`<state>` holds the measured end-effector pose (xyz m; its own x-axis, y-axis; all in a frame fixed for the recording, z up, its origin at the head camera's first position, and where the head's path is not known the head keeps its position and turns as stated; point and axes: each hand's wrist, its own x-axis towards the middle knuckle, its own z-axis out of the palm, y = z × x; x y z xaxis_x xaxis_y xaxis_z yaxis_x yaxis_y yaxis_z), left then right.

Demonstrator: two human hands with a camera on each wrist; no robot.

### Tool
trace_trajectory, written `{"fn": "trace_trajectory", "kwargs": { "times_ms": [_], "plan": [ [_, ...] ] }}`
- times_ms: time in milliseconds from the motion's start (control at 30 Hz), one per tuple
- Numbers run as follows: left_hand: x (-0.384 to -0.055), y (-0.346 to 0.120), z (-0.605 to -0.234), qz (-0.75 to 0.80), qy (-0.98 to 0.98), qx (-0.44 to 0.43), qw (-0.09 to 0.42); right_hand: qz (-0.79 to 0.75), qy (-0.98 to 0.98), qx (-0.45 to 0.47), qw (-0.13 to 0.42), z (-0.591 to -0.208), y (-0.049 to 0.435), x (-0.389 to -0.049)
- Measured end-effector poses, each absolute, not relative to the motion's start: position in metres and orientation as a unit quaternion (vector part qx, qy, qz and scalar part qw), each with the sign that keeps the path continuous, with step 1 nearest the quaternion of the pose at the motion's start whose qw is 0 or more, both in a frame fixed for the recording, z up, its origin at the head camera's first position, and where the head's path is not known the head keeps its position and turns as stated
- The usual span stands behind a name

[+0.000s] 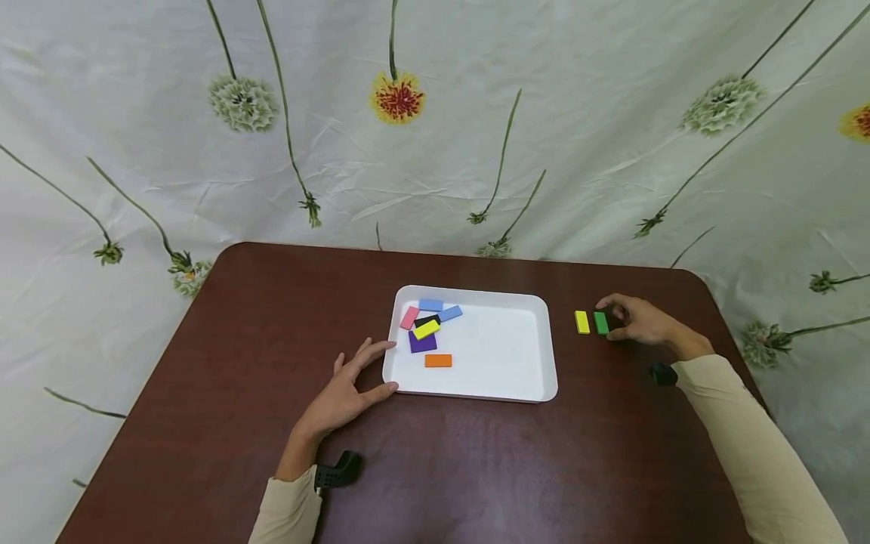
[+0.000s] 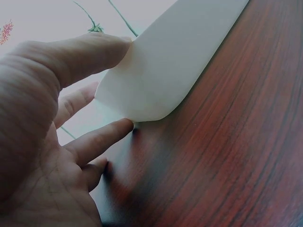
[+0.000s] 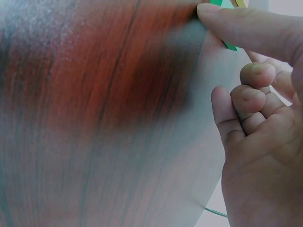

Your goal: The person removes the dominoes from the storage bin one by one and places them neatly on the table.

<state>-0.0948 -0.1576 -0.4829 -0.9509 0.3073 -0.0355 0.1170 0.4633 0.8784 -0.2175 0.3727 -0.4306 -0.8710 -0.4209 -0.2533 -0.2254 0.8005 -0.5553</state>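
Note:
In the head view, a white tray [image 1: 489, 347] stands on the table. Inside it, toward the left, lie several coloured blocks, among them an orange block [image 1: 438, 361], a purple block [image 1: 423, 343] and a pink block [image 1: 409, 317]. My left hand [image 1: 343, 397] touches the tray's left end, thumb and fingers spread at its rim [image 2: 142, 80]. Right of the tray, my right hand [image 1: 642, 321] pinches a green block [image 1: 601, 323] between thumb and index finger, the other fingers curled. Beside that, a yellow block [image 1: 582, 323] lies apart on the table.
The dark wooden table [image 1: 476, 468] has rounded far corners. Behind it hangs a pale cloth [image 1: 435, 174] with a flower print. Dark straps with small devices [image 1: 340, 470] sit at the wrists.

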Motion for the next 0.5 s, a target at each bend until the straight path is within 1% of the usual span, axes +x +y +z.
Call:
{"fn": "trace_trajectory", "kwargs": {
  "times_ms": [500],
  "plan": [
    [-0.0949,-0.1574,-0.4825,0.503,0.85,0.122,0.096,-0.269,0.93,-0.166,0.187,-0.4333,0.3726,-0.2174]
  ]
}}
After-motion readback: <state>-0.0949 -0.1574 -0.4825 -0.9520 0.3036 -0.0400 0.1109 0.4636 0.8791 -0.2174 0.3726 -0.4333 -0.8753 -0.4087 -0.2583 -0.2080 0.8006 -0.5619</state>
